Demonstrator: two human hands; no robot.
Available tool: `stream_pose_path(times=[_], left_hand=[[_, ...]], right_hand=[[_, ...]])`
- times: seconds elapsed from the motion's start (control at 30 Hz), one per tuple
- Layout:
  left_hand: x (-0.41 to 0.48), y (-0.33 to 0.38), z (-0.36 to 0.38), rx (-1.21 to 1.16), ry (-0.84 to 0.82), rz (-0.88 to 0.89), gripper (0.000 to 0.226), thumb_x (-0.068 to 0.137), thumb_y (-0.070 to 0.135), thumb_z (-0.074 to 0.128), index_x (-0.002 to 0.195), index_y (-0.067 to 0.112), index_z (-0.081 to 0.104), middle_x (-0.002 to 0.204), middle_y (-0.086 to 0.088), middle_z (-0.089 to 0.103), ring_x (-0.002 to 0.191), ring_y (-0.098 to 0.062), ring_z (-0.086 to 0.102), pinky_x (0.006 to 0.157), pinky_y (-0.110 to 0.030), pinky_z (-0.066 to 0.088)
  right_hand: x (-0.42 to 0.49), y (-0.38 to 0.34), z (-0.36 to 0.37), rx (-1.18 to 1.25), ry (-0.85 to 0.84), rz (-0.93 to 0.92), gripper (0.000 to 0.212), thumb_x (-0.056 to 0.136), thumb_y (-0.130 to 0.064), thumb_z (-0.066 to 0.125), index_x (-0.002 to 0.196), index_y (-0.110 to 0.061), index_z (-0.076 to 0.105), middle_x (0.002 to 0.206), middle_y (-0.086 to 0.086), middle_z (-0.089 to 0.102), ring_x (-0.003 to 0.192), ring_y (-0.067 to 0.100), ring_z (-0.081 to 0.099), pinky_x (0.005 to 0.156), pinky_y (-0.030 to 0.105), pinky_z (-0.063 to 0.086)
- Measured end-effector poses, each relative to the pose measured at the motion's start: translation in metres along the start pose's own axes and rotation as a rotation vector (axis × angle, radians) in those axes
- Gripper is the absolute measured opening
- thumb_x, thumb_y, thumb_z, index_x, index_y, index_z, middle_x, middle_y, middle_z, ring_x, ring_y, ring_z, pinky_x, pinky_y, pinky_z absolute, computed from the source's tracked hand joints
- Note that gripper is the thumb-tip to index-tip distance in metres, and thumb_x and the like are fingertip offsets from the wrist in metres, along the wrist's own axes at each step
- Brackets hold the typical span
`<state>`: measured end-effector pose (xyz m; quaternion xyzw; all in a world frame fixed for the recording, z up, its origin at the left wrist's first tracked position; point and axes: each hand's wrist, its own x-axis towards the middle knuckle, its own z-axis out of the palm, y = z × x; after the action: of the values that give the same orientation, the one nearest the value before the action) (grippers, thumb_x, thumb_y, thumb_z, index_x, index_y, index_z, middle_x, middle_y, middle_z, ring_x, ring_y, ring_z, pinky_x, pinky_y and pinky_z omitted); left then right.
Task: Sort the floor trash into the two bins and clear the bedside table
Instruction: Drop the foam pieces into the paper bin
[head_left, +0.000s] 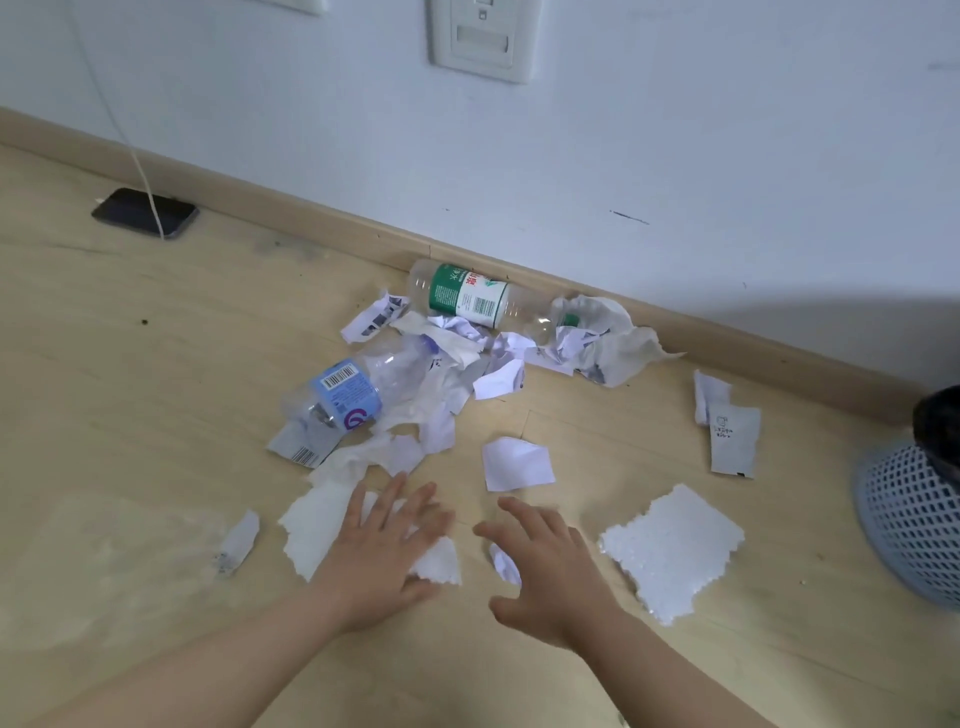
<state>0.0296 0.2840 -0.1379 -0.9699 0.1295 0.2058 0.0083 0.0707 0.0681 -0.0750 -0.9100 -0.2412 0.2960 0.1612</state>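
Trash lies scattered on the wooden floor by the wall. A crushed clear bottle with a blue label (348, 392) lies at the left of the pile. Against the baseboard lies a clear bottle with a green and white label (467, 296). Crumpled paper scraps (470, 358) and tissues fill the space between them. My left hand (387, 545) rests flat, fingers spread, on a white tissue (311, 530). My right hand (548, 566) hovers open over a small crumpled paper (505, 566). A square white tissue (672, 548) lies to its right.
A blue mesh bin (906, 525) with a black liner stands at the right edge. A grey sachet (733, 441) and a white paper piece (515, 464) lie near it. A dark phone (145, 212) on a white cable lies at the far left by the baseboard.
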Motion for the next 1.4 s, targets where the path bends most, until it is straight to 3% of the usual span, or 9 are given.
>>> stream_pose_path(times=[0.07, 0.17, 0.3, 0.43, 0.63, 0.83, 0.97, 1.17, 1.4], left_hand=[[0.011, 0.010, -0.003, -0.035, 0.027, -0.028, 0.060, 0.088, 0.063, 0.022, 0.133, 0.028, 0.042, 0.141, -0.002, 0.044, 0.143, -0.030, 0.014, 0.107, -0.054, 0.006], [0.032, 0.031, -0.011, -0.090, 0.054, -0.065, 0.061, 0.075, 0.058, 0.034, 0.126, 0.026, 0.045, 0.130, -0.003, 0.059, 0.125, -0.031, 0.045, 0.102, -0.058, 0.030], [0.054, 0.055, -0.029, -0.196, 0.112, -0.061, 0.065, 0.069, 0.062, 0.035, 0.124, 0.028, 0.043, 0.131, -0.001, 0.052, 0.119, -0.029, 0.051, 0.088, -0.050, 0.049], [0.040, 0.047, -0.033, -0.267, 0.243, -0.086, 0.060, 0.070, 0.060, 0.039, 0.123, 0.033, 0.044, 0.133, 0.003, 0.050, 0.127, -0.025, 0.042, 0.098, -0.049, 0.042], [0.016, 0.025, -0.026, -0.290, -0.068, -0.322, 0.099, 0.054, 0.076, 0.000, 0.147, 0.042, 0.007, 0.158, 0.009, -0.006, 0.145, -0.022, -0.012, 0.112, -0.053, 0.004], [0.026, 0.049, -0.051, -0.210, -0.012, -0.455, 0.091, 0.064, 0.082, 0.049, 0.139, 0.039, 0.020, 0.143, 0.004, 0.022, 0.132, -0.022, 0.022, 0.098, -0.040, 0.031], [0.035, 0.050, -0.065, -0.130, -0.083, -0.491, 0.090, 0.059, 0.083, 0.053, 0.130, 0.032, 0.035, 0.127, 0.002, 0.037, 0.119, -0.021, 0.037, 0.088, -0.034, 0.036], [0.044, 0.031, -0.090, -0.612, -0.158, -0.428, 0.055, 0.080, 0.055, 0.062, 0.124, 0.025, 0.049, 0.127, 0.005, 0.053, 0.112, -0.014, 0.050, 0.078, -0.023, 0.035], [0.057, 0.056, -0.123, -1.538, 0.010, -0.594, 0.032, 0.090, 0.036, 0.057, 0.118, 0.020, 0.053, 0.114, -0.001, 0.061, 0.094, -0.022, 0.060, 0.074, -0.032, 0.049]], right_hand=[[-0.003, 0.006, 0.011, -0.104, 0.031, -0.022, 0.073, 0.061, -0.029, 0.073, 0.126, -0.038, 0.042, 0.145, -0.007, 0.036, 0.128, 0.022, 0.042, 0.096, 0.038, 0.039], [-0.007, 0.021, 0.015, -0.171, 0.106, 0.085, 0.086, 0.023, -0.021, 0.081, 0.101, -0.038, 0.048, 0.110, -0.010, 0.064, 0.080, 0.012, 0.067, 0.053, 0.022, 0.049], [-0.012, 0.044, 0.004, -0.084, 0.191, 0.105, 0.065, 0.074, -0.005, 0.057, 0.132, -0.032, 0.046, 0.144, -0.008, 0.037, 0.119, 0.021, 0.048, 0.088, 0.029, 0.041], [-0.014, 0.057, -0.012, 0.022, 0.301, 0.129, 0.052, 0.080, -0.036, 0.051, 0.132, -0.030, 0.049, 0.146, -0.005, 0.038, 0.131, 0.022, 0.039, 0.100, 0.032, 0.030], [-0.017, 0.092, -0.034, 0.064, 0.258, 0.783, 0.073, 0.084, -0.045, 0.056, 0.145, -0.039, 0.017, 0.158, -0.002, 0.001, 0.143, 0.026, 0.008, 0.109, 0.049, 0.021], [-0.039, 0.113, -0.035, 0.183, 0.168, 0.858, 0.103, 0.069, -0.056, 0.070, 0.147, -0.037, 0.006, 0.150, 0.001, 0.024, 0.134, 0.031, 0.025, 0.100, 0.047, 0.035], [-0.047, 0.117, -0.037, 0.134, 0.123, 0.873, 0.104, 0.069, -0.057, 0.071, 0.148, -0.032, 0.008, 0.138, 0.007, 0.042, 0.126, 0.030, 0.039, 0.097, 0.038, 0.036], [-0.070, 0.132, -0.060, 0.905, 0.208, 0.790, 0.041, 0.080, -0.022, 0.073, 0.117, -0.009, 0.059, 0.094, -0.002, 0.066, 0.084, 0.016, 0.063, 0.070, 0.030, 0.052], [-0.087, 0.123, -0.100, 1.737, 0.462, 0.632, 0.012, 0.096, -0.026, 0.049, 0.098, -0.021, 0.059, 0.096, -0.001, 0.067, 0.083, 0.017, 0.060, 0.069, 0.027, 0.045]])
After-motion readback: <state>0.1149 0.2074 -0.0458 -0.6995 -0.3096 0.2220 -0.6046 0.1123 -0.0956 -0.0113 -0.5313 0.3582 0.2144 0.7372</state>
